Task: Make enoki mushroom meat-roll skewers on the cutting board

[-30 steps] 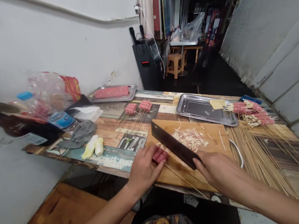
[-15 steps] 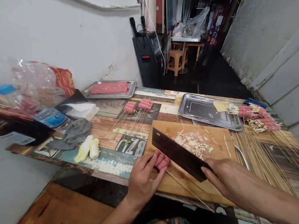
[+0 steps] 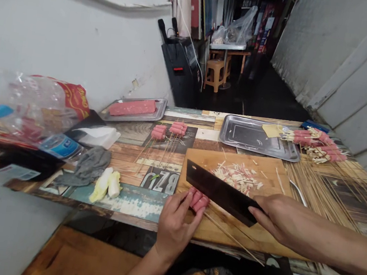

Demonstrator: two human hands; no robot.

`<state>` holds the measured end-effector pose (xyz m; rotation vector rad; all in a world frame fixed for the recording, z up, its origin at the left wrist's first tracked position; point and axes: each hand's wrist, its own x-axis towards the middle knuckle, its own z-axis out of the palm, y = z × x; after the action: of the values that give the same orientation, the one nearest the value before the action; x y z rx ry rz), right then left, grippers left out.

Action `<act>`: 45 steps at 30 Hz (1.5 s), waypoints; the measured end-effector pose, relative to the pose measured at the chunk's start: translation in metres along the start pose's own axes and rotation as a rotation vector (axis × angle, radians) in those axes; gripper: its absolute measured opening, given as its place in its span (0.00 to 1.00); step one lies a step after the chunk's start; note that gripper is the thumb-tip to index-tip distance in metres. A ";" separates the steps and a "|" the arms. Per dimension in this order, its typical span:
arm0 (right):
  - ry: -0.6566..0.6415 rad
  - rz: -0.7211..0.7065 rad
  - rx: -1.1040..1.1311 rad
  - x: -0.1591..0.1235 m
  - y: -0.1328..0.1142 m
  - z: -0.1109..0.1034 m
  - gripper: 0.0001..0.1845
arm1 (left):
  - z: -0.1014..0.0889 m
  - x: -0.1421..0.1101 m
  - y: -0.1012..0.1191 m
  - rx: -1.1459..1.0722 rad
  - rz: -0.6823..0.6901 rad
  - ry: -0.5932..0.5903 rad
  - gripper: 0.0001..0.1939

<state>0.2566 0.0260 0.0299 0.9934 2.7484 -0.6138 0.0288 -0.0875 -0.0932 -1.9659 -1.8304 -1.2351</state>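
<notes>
With its fingers closed, my left hand (image 3: 177, 224) holds a skewer of pink meat rolls (image 3: 199, 200) at the near left edge of the wooden cutting board (image 3: 257, 242). The bare bamboo stick (image 3: 234, 238) runs from the rolls toward the lower right, past the board's front edge. My right hand (image 3: 273, 214) grips the handle of a dark cleaver (image 3: 220, 192). Its blade slants over the board, right beside the far side of the rolls; whether it touches them I cannot tell. Behind the blade lies a heap of chopped white and pink trimmings (image 3: 237, 175).
Rolled skewers (image 3: 159, 131) lie beyond the board, left of a metal tray (image 3: 241, 134). More enoki-like skewers (image 3: 318, 144) and loose bamboo sticks (image 3: 324, 196) are at right. A meat slab (image 3: 133, 107), cabbage pieces (image 3: 107, 185), grey cloth (image 3: 93, 166) and bottles (image 3: 62, 146) stand left.
Almost nothing differs. The cleaver and my right hand have shifted very slightly down and right; my left hand keeps its hold on the skewer. The view has moved a little.
</notes>
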 end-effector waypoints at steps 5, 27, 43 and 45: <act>-0.031 0.007 -0.021 0.005 -0.002 0.000 0.20 | 0.000 0.001 0.000 -0.016 -0.013 -0.004 0.20; 0.572 0.216 0.260 -0.057 0.015 0.033 0.21 | -0.007 0.021 0.006 0.177 -0.274 -0.353 0.25; 0.568 0.447 0.683 -0.075 0.080 0.104 0.33 | -0.047 0.138 -0.010 0.503 -0.246 -0.878 0.23; 0.540 0.416 0.737 -0.076 0.081 0.110 0.29 | -0.055 0.165 -0.032 0.487 -0.195 -0.890 0.25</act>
<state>0.3675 -0.0080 -0.0753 2.0796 2.5747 -1.5104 -0.0417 0.0068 0.0395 -2.2111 -2.4091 0.1800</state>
